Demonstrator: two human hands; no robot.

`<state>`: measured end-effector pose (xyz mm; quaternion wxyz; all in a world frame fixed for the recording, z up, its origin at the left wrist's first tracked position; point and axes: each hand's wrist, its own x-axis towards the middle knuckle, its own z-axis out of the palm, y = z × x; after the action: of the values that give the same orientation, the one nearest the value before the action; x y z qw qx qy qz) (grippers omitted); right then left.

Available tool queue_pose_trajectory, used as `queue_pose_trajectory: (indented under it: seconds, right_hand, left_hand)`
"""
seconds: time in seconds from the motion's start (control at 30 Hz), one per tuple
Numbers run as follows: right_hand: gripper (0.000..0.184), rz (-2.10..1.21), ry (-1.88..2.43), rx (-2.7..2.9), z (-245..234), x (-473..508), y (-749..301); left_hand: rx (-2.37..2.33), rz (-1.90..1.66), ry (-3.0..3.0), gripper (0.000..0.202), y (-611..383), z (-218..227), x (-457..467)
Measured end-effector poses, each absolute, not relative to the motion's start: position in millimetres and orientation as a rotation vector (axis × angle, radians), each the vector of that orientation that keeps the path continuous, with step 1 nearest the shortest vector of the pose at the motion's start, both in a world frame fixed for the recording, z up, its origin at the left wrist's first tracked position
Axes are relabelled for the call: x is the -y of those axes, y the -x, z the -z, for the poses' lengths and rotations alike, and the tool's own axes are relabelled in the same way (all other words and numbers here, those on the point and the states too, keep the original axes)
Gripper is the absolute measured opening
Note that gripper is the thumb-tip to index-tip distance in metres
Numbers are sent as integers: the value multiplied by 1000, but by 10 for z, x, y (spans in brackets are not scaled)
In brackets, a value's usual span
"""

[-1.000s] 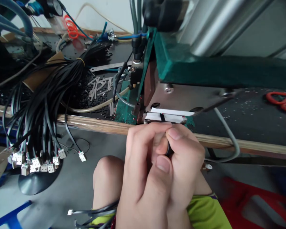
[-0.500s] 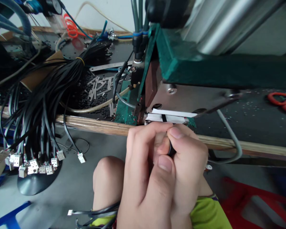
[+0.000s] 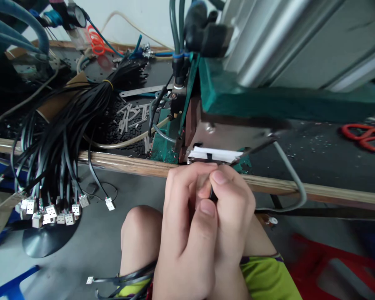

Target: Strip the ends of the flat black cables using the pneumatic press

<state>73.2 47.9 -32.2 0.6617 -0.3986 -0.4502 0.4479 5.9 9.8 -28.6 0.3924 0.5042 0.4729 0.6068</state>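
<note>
My left hand (image 3: 183,233) and my right hand (image 3: 233,208) are pressed together just in front of the bench edge, fingers curled and thumbs bent inward. Both are closed on a black cable (image 3: 212,194), of which only a short dark piece shows between the fingers. Beyond my fingertips, a dark strip of the cable (image 3: 209,157) crosses the white strips (image 3: 226,156) at the mouth of a press (image 3: 231,135) with a metal plate. Its far end is hidden inside the press.
A tied bundle of black cables (image 3: 78,108) with bare USB plugs hangs over the wooden bench edge (image 3: 134,163) at left. Small grey strips and black bits litter the bench. Red-handled scissors (image 3: 356,132) lie at right. More cables (image 3: 134,277) rest across the lap.
The gap between the white strips in the press has narrowed. My hands, still together on the cable, appear slightly further left as the view shifts.
</note>
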Motion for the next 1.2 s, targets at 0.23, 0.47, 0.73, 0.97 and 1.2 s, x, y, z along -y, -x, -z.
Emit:
queue_pose_trajectory:
  seconds: [0.23, 0.47, 0.73, 0.97, 1.2]
  right_hand:
    - [46, -961, 639, 1039, 555, -456, -721]
    - [44, -842, 561, 1133, 556, -303, -739]
    - [41, -725, 647, 1330, 471, -97, -788]
    - [67, -900, 1559, 1596, 1074, 148, -1521]
    - [77, -2295, 1179, 1080, 1459, 1364, -958]
  left_hand:
    - [-1038, -1613, -1267, 29, 6, 458, -6]
    - [-871, -1632, -1335, 34, 108, 505, 184]
    - [-919, -1644, -1476, 32, 297, 415, 379]
    - [-1212, -2130, -1100, 22, 706, 396, 601]
    - [-1478, -2386, -1025, 13, 854, 455, 676]
